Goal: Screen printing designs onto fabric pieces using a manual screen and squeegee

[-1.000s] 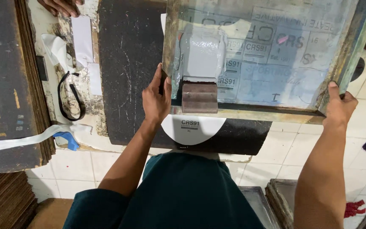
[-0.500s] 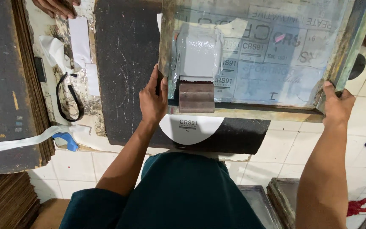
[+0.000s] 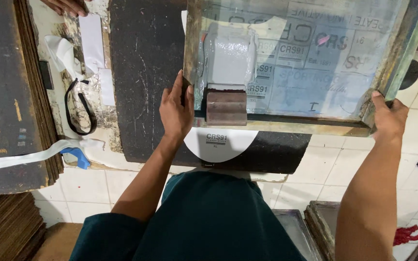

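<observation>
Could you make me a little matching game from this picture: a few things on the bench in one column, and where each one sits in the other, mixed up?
Things:
1. squeegee
2. white fabric piece
3. black strap loop
4. blue clip

Places:
A. on the white tape at the board's near edge
B. inside the screen frame, on the mesh
C. on the dark board, under the frame's near edge
D. on the pale, stained strip left of the dark board

Pairs: 1-B, 2-C, 3-D, 4-A
</observation>
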